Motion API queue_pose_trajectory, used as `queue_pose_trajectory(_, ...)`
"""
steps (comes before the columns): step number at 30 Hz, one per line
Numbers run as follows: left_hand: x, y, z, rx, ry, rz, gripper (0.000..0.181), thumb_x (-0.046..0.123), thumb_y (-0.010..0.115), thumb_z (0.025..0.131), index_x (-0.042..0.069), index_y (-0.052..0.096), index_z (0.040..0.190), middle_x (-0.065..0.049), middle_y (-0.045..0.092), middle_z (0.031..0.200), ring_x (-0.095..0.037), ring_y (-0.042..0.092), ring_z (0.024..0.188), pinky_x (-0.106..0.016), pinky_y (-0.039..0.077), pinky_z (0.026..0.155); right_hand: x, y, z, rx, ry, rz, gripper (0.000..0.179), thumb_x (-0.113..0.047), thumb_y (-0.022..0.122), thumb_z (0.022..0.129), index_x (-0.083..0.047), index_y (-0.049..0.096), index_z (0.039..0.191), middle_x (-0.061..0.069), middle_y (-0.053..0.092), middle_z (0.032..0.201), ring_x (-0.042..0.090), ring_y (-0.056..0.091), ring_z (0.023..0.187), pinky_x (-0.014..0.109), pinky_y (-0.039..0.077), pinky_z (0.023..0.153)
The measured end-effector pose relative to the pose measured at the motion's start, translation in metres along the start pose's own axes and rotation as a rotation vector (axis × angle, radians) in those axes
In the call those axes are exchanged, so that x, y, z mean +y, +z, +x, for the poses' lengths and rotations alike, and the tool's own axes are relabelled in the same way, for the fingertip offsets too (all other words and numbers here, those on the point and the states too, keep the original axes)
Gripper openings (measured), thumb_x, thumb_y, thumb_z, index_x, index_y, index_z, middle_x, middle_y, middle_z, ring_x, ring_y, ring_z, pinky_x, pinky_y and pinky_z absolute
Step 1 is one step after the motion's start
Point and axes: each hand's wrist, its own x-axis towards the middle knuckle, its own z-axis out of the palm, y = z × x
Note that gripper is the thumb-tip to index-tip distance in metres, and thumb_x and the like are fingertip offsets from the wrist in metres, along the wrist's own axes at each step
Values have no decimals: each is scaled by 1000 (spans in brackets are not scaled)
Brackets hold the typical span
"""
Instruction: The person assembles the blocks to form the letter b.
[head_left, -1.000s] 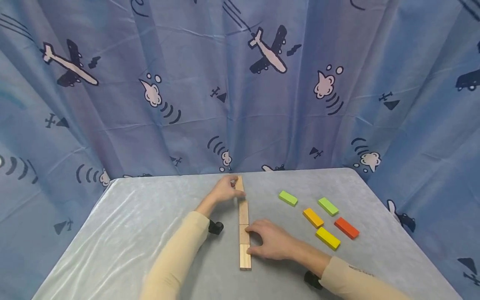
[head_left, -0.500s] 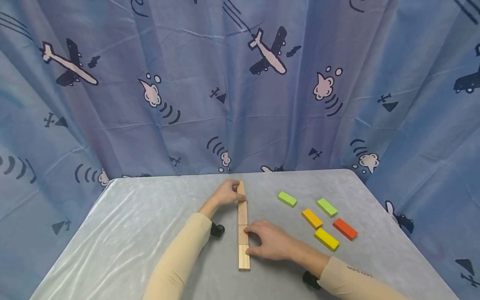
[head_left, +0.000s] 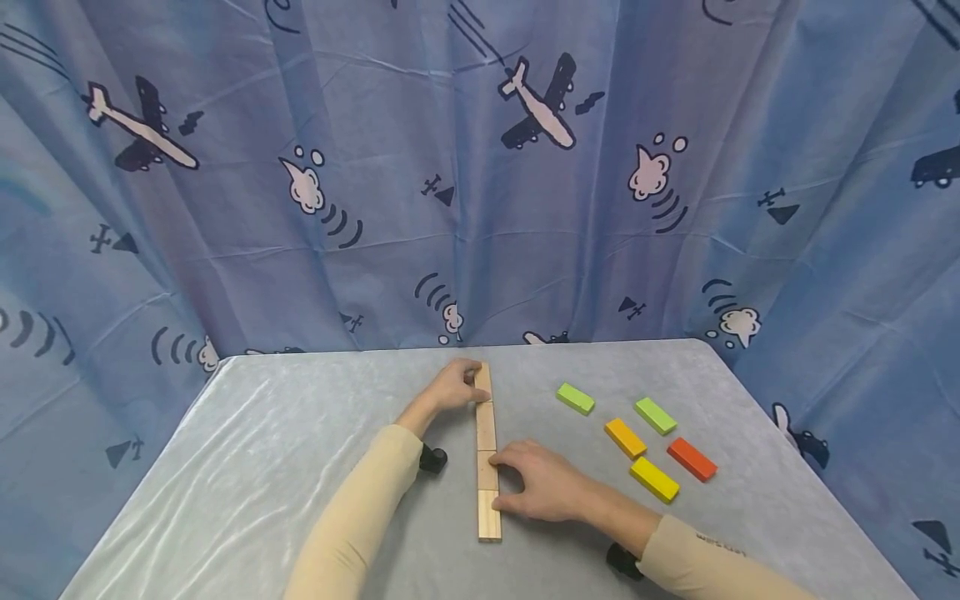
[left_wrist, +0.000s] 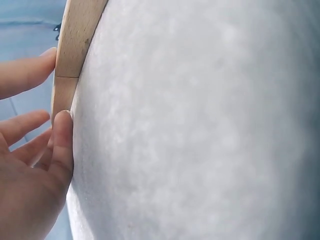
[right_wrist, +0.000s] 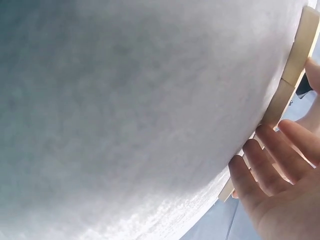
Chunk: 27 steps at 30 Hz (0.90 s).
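Observation:
Several plain wooden blocks [head_left: 486, 427] lie end to end in a straight row on the cloth-covered table. At the far end my left hand [head_left: 452, 385] touches the last block, its thumb near a joint and its fingers along the left side. In the left wrist view the thumb [left_wrist: 27, 75] meets the block's upper edge, while a fingertip [left_wrist: 62, 122] rests against its side. My right hand [head_left: 547, 482] touches the row's right side nearer me, thumb on the closest block [head_left: 489, 523] and index finger on the one beyond. Its fingers [right_wrist: 280, 155] extend along the row in the right wrist view.
To the right lie two green blocks [head_left: 575, 398], an orange block [head_left: 626, 437], a yellow block [head_left: 655, 480] and a red block [head_left: 692, 459], spaced loosely. A blue curtain [head_left: 480, 208] with airplane prints hangs behind the table's far edge.
The far end of the row has shifted slightly toward me, with my left hand moving along with it. My right hand has stayed in place.

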Motion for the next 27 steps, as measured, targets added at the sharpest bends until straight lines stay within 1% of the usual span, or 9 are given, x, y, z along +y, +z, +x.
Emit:
queue_pose_trajectory(8,-2,-3,-2,-13,-8,20,64,17,80,87,-1,54,142,-19,56,139,-33,59,120,-46,50,98,-1,-2,-1,-18,11,22,56,-44,77,87,-11,66,131,2,64,129,24,55,126,46,45,106)
queue_pose_trajectory(12,-3,-5,-1,-13,-17,28,63,17,80,88,0,54,142,-18,56,140,-33,58,122,-47,50,99,0,-3,0,-20,-1,18,56,-44,77,88,-11,65,132,2,64,129,24,55,126,46,45,106)
queue_pose_trajectory(16,-4,-7,0,-14,-11,38,62,18,79,88,0,55,142,-18,56,140,-32,58,121,-46,51,98,1,-3,1,-20,-17,15,55,-43,76,88,-11,65,132,1,64,129,24,55,126,45,45,106)
queue_pose_trajectory(19,-4,-7,0,-20,3,52,61,18,79,88,0,55,142,-18,59,133,-30,59,115,-45,51,96,2,-3,1,-23,-15,15,55,-43,76,88,-11,65,132,1,64,129,24,54,126,46,45,106)
queue_pose_trajectory(22,-2,-6,-1,-26,13,63,61,19,78,88,1,56,142,-17,62,125,-27,59,106,-43,51,91,2,-4,1,-27,-9,14,55,-42,77,88,-11,65,131,1,64,129,24,54,126,46,45,106)
queue_pose_trajectory(24,-1,-6,-2,-30,7,66,60,18,78,88,2,56,142,-16,63,120,-25,58,100,-42,51,87,1,-4,1,-30,-9,9,55,-43,77,88,-10,65,131,1,64,129,24,54,126,45,45,106)
queue_pose_trajectory(27,0,-6,-4,-31,-6,63,59,18,77,89,4,56,142,-16,63,118,-25,58,98,-42,51,86,0,-4,1,-31,-12,5,55,-43,77,88,-11,66,131,1,64,129,23,55,126,45,45,106)
